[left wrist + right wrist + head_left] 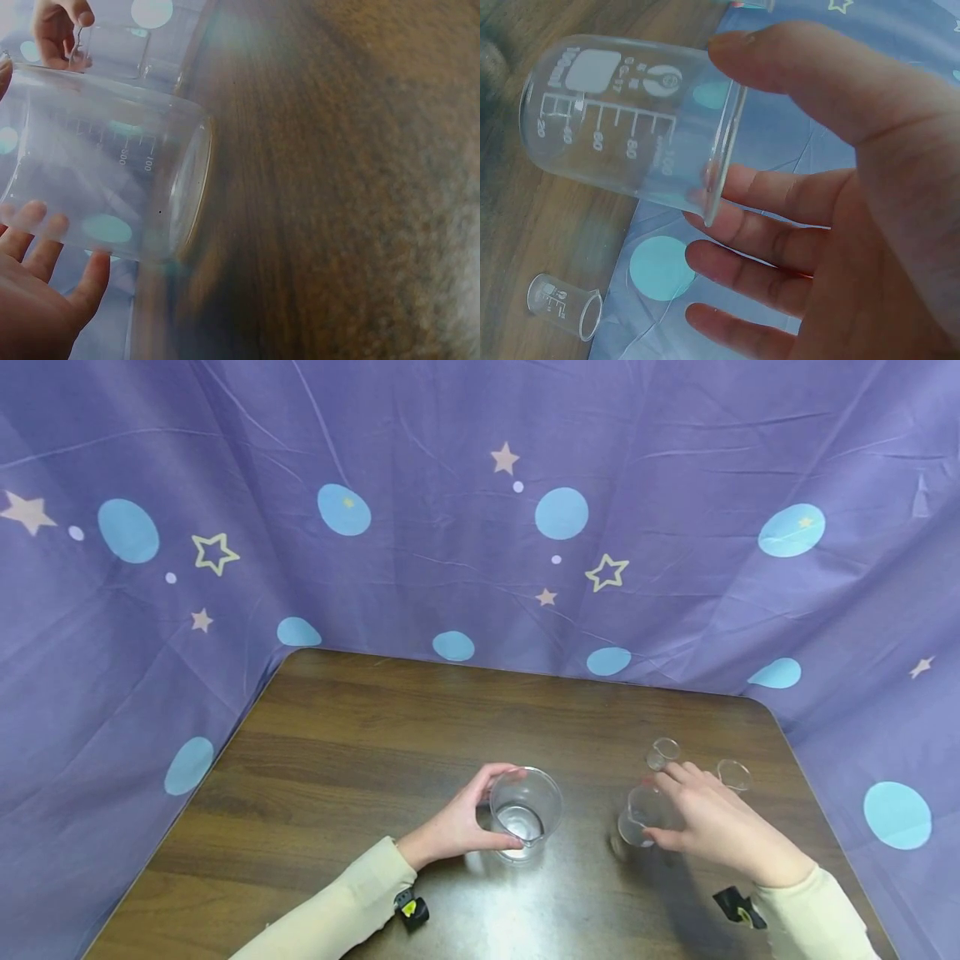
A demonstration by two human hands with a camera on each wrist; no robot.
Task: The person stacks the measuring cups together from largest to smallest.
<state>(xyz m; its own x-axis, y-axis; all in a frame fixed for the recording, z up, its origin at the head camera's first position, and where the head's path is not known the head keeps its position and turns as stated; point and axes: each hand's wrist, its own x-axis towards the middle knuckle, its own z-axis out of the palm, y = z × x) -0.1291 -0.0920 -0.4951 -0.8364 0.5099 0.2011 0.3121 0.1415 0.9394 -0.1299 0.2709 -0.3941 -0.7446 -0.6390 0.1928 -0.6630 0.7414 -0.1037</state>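
Note:
A large clear glass beaker with white graduation marks stands near the middle of the table. My left hand grips it from its left side, thumb at the near side and fingers round the back. To the right, my right hand pinches the rim of a smaller 100 ml beaker between thumb and fingers. That beaker is upright, and its scale shows plainly in the right wrist view. Whether its base touches the table I cannot tell. Beyond the right hand stands a still smaller beaker.
Another clear round glass rim shows to the right of the right hand, its body partly hidden. The brown wooden table is enclosed at the back and sides by a purple patterned curtain.

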